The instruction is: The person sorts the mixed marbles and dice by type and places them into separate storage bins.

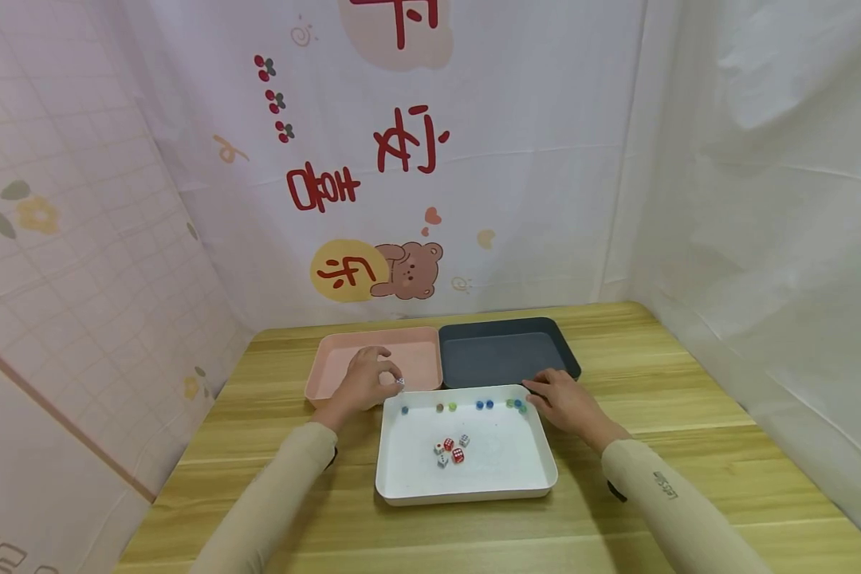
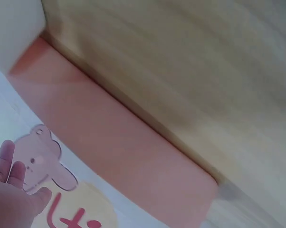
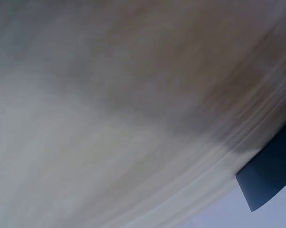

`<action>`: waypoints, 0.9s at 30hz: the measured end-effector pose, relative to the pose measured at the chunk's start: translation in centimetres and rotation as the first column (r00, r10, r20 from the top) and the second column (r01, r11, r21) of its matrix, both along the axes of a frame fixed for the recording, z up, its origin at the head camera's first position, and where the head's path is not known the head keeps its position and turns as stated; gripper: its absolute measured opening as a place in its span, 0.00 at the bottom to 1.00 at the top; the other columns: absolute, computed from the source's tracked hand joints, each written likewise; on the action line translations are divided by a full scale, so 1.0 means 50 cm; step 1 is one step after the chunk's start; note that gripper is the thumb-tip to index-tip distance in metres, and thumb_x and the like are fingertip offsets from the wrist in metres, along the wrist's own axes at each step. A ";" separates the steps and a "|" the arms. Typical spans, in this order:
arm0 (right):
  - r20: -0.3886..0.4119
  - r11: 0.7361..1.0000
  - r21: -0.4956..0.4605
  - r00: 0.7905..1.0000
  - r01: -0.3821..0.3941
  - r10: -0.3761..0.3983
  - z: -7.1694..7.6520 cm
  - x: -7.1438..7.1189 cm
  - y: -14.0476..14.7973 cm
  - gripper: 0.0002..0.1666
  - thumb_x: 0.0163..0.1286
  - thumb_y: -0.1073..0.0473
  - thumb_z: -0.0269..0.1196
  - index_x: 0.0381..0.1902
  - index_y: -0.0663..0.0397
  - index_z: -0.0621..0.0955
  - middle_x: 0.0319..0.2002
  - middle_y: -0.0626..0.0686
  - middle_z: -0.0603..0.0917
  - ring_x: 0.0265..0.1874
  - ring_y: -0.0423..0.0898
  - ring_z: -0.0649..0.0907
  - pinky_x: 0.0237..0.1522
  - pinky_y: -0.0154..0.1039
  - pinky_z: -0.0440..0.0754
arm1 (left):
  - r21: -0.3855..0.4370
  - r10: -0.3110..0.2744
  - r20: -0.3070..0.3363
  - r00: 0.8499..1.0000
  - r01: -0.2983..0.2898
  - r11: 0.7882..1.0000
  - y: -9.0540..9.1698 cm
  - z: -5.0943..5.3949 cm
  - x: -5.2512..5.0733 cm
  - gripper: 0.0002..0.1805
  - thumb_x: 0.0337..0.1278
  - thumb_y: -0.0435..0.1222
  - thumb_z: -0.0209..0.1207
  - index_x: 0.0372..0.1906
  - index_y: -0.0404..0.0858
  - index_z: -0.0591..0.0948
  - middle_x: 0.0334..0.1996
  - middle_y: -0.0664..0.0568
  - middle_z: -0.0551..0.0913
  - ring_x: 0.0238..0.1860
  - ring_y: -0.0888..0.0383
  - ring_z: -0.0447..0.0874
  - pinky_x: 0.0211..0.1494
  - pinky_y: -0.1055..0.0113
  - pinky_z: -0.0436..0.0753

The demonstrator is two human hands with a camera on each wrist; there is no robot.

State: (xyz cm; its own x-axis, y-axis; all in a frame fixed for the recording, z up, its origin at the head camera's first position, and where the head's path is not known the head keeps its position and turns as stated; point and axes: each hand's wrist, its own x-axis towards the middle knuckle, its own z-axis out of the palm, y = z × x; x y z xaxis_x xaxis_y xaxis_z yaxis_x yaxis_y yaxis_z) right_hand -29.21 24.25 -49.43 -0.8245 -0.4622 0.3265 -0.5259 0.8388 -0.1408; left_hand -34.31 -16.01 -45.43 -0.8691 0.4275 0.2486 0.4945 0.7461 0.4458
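Observation:
My left hand [image 1: 364,384] is over the front right part of the pink tray [image 1: 316,375], pinching a small white die [image 1: 400,381] between thumb and fingertips. In the left wrist view only part of that hand [image 2: 17,192] shows, and no die. At the back right corner of the white tray [image 1: 466,496], my right hand [image 1: 565,401] hovers with thumb and fingers apart, and I see nothing between them. Close to it lie several glass marbles [image 1: 518,404]. A group of red and white dice [image 1: 458,455] sits near the middle of the white tray.
Behind the white tray stands a dark grey tray [image 1: 502,359], side by side with the pink one. Along the white tray's back wall are two blue marbles [image 1: 484,405], a brown one [image 1: 440,407], a green one [image 1: 453,406] and another blue one [image 1: 405,410]. Wooden tabletop [image 1: 466,542] lies beneath.

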 end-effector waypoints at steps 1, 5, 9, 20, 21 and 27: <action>-0.018 1.000 0.024 1.000 -0.005 0.006 -0.002 -0.001 0.001 0.22 0.73 0.55 0.62 0.61 0.58 0.81 0.50 0.62 0.80 0.49 0.60 0.79 0.51 0.57 0.79 | -0.003 0.009 0.002 1.000 -0.009 1.000 -0.004 0.000 -0.004 0.03 0.56 0.41 0.68 0.30 0.49 0.85 0.62 0.37 0.71 0.68 0.39 0.59 0.71 0.41 0.54; -0.036 0.996 0.092 0.999 -0.008 0.011 0.000 0.003 0.000 0.23 0.74 0.54 0.60 0.62 0.59 0.80 0.57 0.65 0.78 0.55 0.64 0.78 0.58 0.61 0.74 | -0.011 0.046 0.016 0.999 -0.046 0.999 -0.019 0.001 -0.015 0.04 0.56 0.42 0.69 0.31 0.48 0.86 0.63 0.37 0.71 0.68 0.38 0.58 0.71 0.41 0.53; 0.038 0.992 0.122 0.999 0.024 -0.029 0.004 0.007 0.000 0.27 0.77 0.50 0.55 0.66 0.61 0.76 0.66 0.67 0.71 0.64 0.68 0.71 0.63 0.66 0.66 | -0.006 0.058 0.021 0.998 -0.058 0.998 -0.030 0.007 -0.018 0.04 0.56 0.40 0.69 0.31 0.45 0.86 0.62 0.36 0.71 0.67 0.38 0.60 0.70 0.40 0.55; 0.148 0.992 0.123 0.987 0.040 -0.058 0.006 0.005 0.000 0.31 0.80 0.47 0.50 0.69 0.63 0.72 0.68 0.68 0.69 0.68 0.70 0.66 0.66 0.65 0.63 | -0.025 0.127 0.059 0.990 -0.126 0.992 -0.062 0.012 -0.039 0.05 0.59 0.40 0.68 0.34 0.44 0.86 0.62 0.38 0.71 0.68 0.39 0.57 0.72 0.41 0.51; 0.149 0.992 0.118 0.987 0.038 -0.055 0.007 0.005 0.001 0.31 0.80 0.47 0.50 0.69 0.64 0.72 0.68 0.68 0.70 0.67 0.70 0.66 0.66 0.65 0.63 | -0.030 0.136 0.061 0.989 -0.134 0.991 -0.065 0.012 -0.042 0.05 0.59 0.41 0.68 0.34 0.44 0.86 0.62 0.38 0.71 0.68 0.39 0.56 0.72 0.42 0.51; 0.133 0.996 0.087 0.990 0.024 -0.036 0.007 0.007 0.002 0.30 0.79 0.48 0.51 0.67 0.64 0.73 0.66 0.69 0.71 0.66 0.70 0.68 0.65 0.66 0.63 | -0.064 0.160 0.047 0.986 -0.157 0.986 -0.075 0.010 -0.054 0.05 0.60 0.41 0.67 0.36 0.43 0.87 0.63 0.37 0.71 0.69 0.38 0.57 0.71 0.42 0.52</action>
State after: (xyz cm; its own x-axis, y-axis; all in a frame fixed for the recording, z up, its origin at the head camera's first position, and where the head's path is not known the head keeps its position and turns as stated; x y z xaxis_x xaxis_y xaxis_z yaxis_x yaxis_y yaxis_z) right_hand -28.84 24.35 -49.08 -0.8722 -0.4579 0.1723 -0.4815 0.8658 -0.1365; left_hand -36.99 -19.78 -44.91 -0.9382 0.2959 0.1794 0.3451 0.8392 0.4203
